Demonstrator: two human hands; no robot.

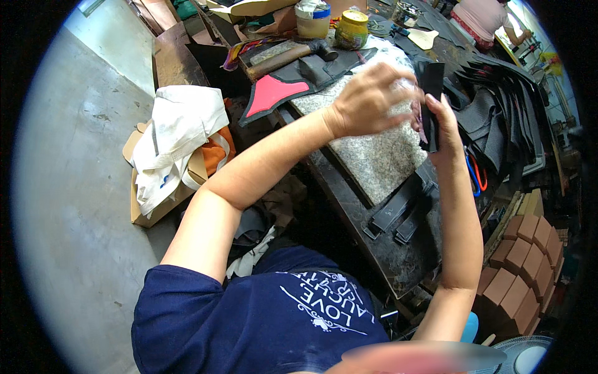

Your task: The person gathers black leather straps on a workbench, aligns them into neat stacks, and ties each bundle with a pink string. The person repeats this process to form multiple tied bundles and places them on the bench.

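Note:
My right hand (445, 128) holds a flat black strip (431, 81) upright, its thumb lying along the strip's edge. Close by on the left is my left hand (377, 100), its fingers smeared by motion. I cannot tell whether they touch the strip. Under both hands lies a speckled stone slab (380, 159) on the dark worktable (389, 255). Several black pieces (402, 202) rest at the slab's near edge. A black-edged piece with a pink panel (277, 93) lies beyond my left forearm, beside a hammer (280, 60) with a wooden handle.
A jar with a blue lid (313, 22) and a yellow jar (352, 30) stand at the back. Dark cut sheets (511, 112) are stacked at right, near scissors (476, 171). Brown blocks (520, 268) are piled at lower right. A carton with white cloth (177, 137) sits left. Another person (479, 22) is far right.

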